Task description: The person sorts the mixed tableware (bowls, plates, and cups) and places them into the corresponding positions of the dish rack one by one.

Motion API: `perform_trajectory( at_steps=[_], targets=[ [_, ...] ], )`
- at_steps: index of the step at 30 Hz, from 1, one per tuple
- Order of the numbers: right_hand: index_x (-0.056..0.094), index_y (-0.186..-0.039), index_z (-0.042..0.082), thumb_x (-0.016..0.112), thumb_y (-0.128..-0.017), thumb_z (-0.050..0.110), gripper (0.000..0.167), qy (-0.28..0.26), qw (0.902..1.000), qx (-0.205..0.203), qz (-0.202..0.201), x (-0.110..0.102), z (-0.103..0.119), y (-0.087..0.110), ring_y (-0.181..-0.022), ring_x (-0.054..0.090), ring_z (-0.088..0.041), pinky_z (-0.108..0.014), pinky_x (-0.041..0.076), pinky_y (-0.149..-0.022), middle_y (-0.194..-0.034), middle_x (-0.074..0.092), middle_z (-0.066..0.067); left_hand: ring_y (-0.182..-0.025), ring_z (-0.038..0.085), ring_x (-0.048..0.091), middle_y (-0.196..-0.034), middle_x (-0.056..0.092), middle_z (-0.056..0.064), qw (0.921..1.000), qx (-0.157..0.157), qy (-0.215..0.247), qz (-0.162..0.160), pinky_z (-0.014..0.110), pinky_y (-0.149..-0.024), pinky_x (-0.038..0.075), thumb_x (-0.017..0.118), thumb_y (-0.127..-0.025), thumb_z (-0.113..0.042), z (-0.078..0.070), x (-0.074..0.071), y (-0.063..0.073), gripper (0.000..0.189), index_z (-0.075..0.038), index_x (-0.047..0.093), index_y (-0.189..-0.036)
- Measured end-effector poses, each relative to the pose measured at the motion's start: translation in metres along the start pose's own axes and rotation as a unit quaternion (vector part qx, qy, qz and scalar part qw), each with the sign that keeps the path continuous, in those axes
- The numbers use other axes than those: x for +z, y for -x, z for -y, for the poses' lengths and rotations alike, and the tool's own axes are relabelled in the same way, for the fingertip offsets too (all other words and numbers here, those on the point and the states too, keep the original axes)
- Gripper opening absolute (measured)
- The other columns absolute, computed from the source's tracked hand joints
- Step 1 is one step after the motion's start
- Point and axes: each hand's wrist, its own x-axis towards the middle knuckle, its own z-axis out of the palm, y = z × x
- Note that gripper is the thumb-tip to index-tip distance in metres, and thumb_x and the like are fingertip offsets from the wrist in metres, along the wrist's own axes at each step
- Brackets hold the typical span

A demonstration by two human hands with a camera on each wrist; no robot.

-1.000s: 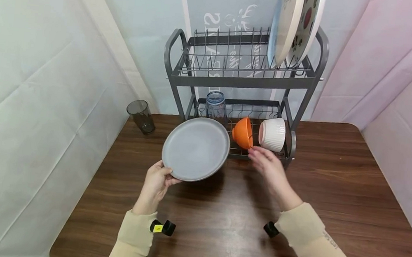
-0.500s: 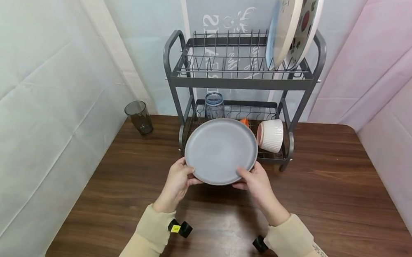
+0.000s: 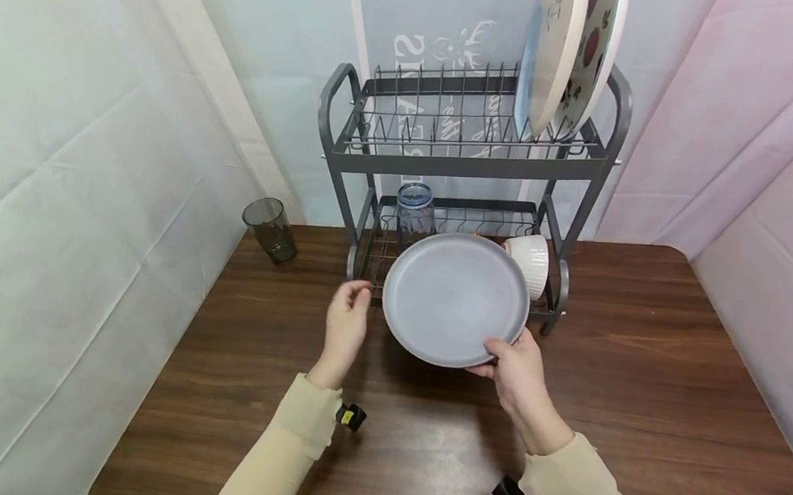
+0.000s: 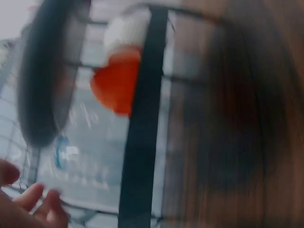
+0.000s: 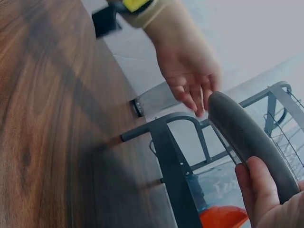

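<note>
A round grey plate (image 3: 456,299) is held up in front of the rack's lower tier, its flat face towards the head camera. My right hand (image 3: 519,375) grips it at its lower right edge, thumb on the face and fingers underneath. In the right wrist view the plate (image 5: 249,137) shows edge-on. My left hand (image 3: 347,326) is just left of the plate, apart from it, with loosely bent fingers and nothing in them. Behind the plate, an orange bowl (image 4: 118,85) is almost fully hidden in the head view.
A two-tier dark metal dish rack (image 3: 472,165) stands at the back of the wooden table (image 3: 643,367). Large plates (image 3: 556,64) stand upright on its upper right. Below are a blue glass (image 3: 416,211) and a white ribbed bowl (image 3: 529,264). A dark glass (image 3: 272,231) stands left.
The plate has moved right, passing from my left hand, through both hands, to my right hand alone. My left hand has let go of it, and the orange bowl is now covered.
</note>
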Motion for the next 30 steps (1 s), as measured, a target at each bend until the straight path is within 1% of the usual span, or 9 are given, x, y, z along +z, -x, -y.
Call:
perform_trajectory(
  at_steps=[2, 4, 6, 9, 12, 16, 22, 26, 30],
  targets=[
    [0.023, -0.141, 0.0, 0.039, -0.089, -0.008, 0.055, -0.001, 1.0, -0.004, -0.001, -0.003, 0.001, 0.003, -0.066, 0.066, -0.008, -0.03, 0.055, -0.056, -0.102, 0.056, -0.003, -0.089, 0.019, 0.051, -0.103, 0.053, 0.016, 0.9978, 0.026, -0.023, -0.057, 0.033, -0.081, 0.044, 0.05, -0.093, -0.01, 0.005, -0.005, -0.015, 0.021, 0.002, 0.057, -0.108],
    [0.024, -0.14, 0.0, 0.039, -0.089, -0.008, 0.054, -0.001, 1.0, -0.008, -0.001, -0.005, 0.002, 0.005, -0.066, 0.066, -0.008, -0.03, 0.055, -0.056, -0.097, 0.057, 0.002, -0.096, 0.025, 0.048, -0.108, 0.048, 0.018, 0.9961, 0.033, -0.021, -0.079, 0.034, -0.085, 0.041, 0.05, -0.092, -0.009, 0.01, -0.009, -0.032, 0.023, 0.005, 0.053, -0.111],
    [0.024, -0.14, -0.001, 0.039, -0.089, -0.007, 0.054, -0.002, 1.0, -0.009, 0.0, -0.007, 0.004, 0.008, -0.066, 0.066, -0.008, -0.03, 0.055, -0.056, -0.093, 0.058, 0.006, -0.103, 0.027, 0.048, -0.114, 0.045, 0.018, 0.9969, 0.023, -0.014, -0.074, 0.036, -0.088, 0.042, 0.048, -0.093, -0.01, 0.013, -0.012, -0.047, 0.027, 0.005, 0.048, -0.116],
    [0.022, -0.141, -0.001, 0.039, -0.089, -0.008, 0.055, -0.002, 1.0, -0.008, 0.003, -0.01, 0.007, 0.011, -0.066, 0.066, -0.009, -0.029, 0.055, -0.055, -0.089, 0.059, 0.008, -0.111, 0.029, 0.049, -0.122, 0.041, 0.018, 0.9989, 0.001, -0.009, -0.047, 0.039, -0.092, 0.043, 0.047, -0.096, -0.015, 0.018, -0.013, -0.067, 0.034, 0.003, 0.042, -0.124],
    [0.021, -0.141, -0.002, 0.038, -0.089, -0.008, 0.055, -0.001, 0.9999, -0.01, 0.009, -0.011, 0.011, 0.015, -0.066, 0.066, -0.009, -0.029, 0.055, -0.055, -0.086, 0.06, 0.009, -0.108, 0.032, 0.054, -0.126, 0.04, 0.019, 0.9997, -0.011, -0.016, -0.018, 0.04, -0.09, 0.045, 0.043, -0.098, -0.02, 0.019, -0.01, -0.081, 0.037, 0.001, 0.038, -0.128],
    [0.024, -0.137, -0.002, 0.039, -0.088, -0.009, 0.052, 0.003, 0.9998, -0.015, 0.013, -0.011, 0.017, 0.02, -0.065, 0.066, -0.008, -0.028, 0.055, -0.053, -0.081, 0.061, 0.011, -0.091, 0.036, 0.058, -0.123, 0.044, 0.021, 0.9992, -0.019, -0.036, -0.004, 0.039, -0.081, 0.047, 0.038, -0.1, -0.025, 0.019, -0.006, -0.094, 0.042, 0.003, 0.034, -0.132],
    [0.034, -0.125, 0.004, 0.043, -0.087, -0.009, 0.042, 0.001, 0.9992, -0.037, 0.017, -0.012, 0.029, 0.028, -0.063, 0.065, -0.008, -0.027, 0.054, -0.049, -0.08, 0.063, 0.012, -0.09, 0.03, 0.053, -0.111, 0.056, 0.022, 0.9957, -0.034, -0.086, 0.007, 0.039, -0.078, 0.043, 0.034, -0.101, -0.03, 0.023, -0.001, -0.106, 0.048, 0.002, 0.029, -0.137],
    [0.037, -0.12, 0.01, 0.045, -0.088, -0.008, 0.037, -0.002, 0.9978, -0.059, 0.03, -0.013, 0.038, 0.03, -0.062, 0.066, -0.008, -0.026, 0.053, -0.048, -0.081, 0.064, 0.011, -0.089, 0.029, 0.053, -0.109, 0.058, 0.023, 0.9928, -0.017, -0.119, 0.004, 0.041, -0.077, 0.043, 0.035, -0.101, -0.029, 0.028, 0.003, -0.111, 0.047, 0.0, 0.03, -0.138],
    [0.04, -0.114, 0.012, 0.044, -0.087, -0.01, 0.035, -0.013, 0.9953, -0.088, 0.04, -0.015, 0.047, 0.028, -0.06, 0.066, -0.009, -0.027, 0.053, -0.046, -0.08, 0.065, 0.009, -0.088, 0.027, 0.056, -0.112, 0.06, 0.021, 0.9893, 0.012, -0.144, -0.019, 0.042, -0.076, 0.045, 0.036, -0.101, -0.026, 0.033, 0.011, -0.111, 0.042, -0.005, 0.035, -0.137]
  ],
)
